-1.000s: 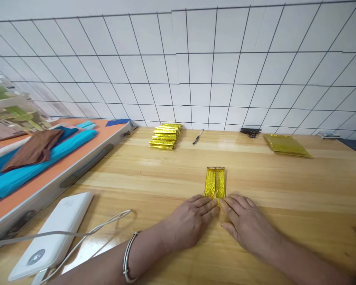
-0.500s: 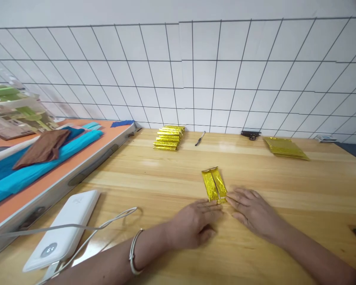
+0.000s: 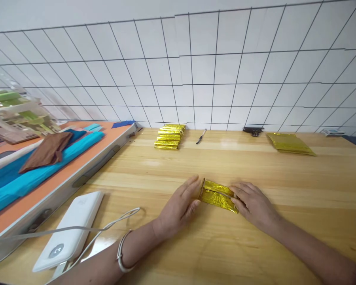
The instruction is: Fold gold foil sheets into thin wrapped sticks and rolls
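Note:
A folded gold foil sheet point(image 3: 218, 196) lies crosswise on the wooden table, its long edges turned in to a seam along the middle. At its left end is my left hand point(image 3: 179, 206), with the fingers stretched out and the thumb apart, the fingertips at the foil's short edge. My right hand point(image 3: 255, 206) has its fingers and thumb bent over the opposite end, gripping the foil there. How firmly it pinches is hard to see.
Several folded gold foil strips point(image 3: 169, 137) stand in a row near the tiled wall. A pen point(image 3: 201, 136), a black clip-like object point(image 3: 253, 131) and a flat gold foil piece point(image 3: 290, 143) lie further right. A white power bank point(image 3: 69, 233) with a cable is at left, beside an orange-topped case point(image 3: 106, 136).
The gold foil has been turned about a quarter, from upright to crosswise. My left hand has moved up and left to its left end, while my right hand stays at the right.

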Demonstrator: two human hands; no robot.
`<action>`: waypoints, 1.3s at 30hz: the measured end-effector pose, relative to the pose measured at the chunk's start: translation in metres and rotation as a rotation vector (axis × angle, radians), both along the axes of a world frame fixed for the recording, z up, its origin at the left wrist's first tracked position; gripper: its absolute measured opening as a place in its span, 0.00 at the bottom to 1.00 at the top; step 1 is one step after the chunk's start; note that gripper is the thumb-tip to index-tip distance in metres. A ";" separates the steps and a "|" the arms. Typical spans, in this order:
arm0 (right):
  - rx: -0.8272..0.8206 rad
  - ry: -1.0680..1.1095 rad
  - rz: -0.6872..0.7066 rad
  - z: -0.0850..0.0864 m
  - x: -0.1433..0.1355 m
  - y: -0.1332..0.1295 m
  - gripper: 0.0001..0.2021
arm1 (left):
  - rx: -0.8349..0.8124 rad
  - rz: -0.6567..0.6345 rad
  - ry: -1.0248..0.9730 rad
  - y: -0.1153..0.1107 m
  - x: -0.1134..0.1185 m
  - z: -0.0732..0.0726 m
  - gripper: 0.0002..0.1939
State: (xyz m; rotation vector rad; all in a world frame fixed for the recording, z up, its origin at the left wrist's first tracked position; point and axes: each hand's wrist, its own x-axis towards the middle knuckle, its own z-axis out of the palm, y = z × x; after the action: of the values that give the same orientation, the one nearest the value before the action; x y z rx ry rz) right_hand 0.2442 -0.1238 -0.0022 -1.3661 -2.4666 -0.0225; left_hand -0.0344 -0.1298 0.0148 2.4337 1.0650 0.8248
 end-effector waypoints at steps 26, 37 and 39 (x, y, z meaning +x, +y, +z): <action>-0.110 -0.138 0.044 0.002 -0.010 0.004 0.31 | 0.036 -0.142 0.469 0.039 0.017 -0.009 0.38; -0.093 -0.242 0.112 0.003 -0.012 0.006 0.34 | 0.096 -0.182 0.500 0.035 0.016 -0.008 0.40; -0.082 -0.248 0.084 0.004 -0.015 0.005 0.34 | 0.106 -0.174 0.497 0.033 0.016 -0.008 0.40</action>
State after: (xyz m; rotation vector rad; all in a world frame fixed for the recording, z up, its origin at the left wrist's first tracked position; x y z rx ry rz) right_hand 0.2287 -0.1191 0.0020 -1.3639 -2.7557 -0.0762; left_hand -0.0182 -0.0967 0.0069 2.8550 0.9616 0.2251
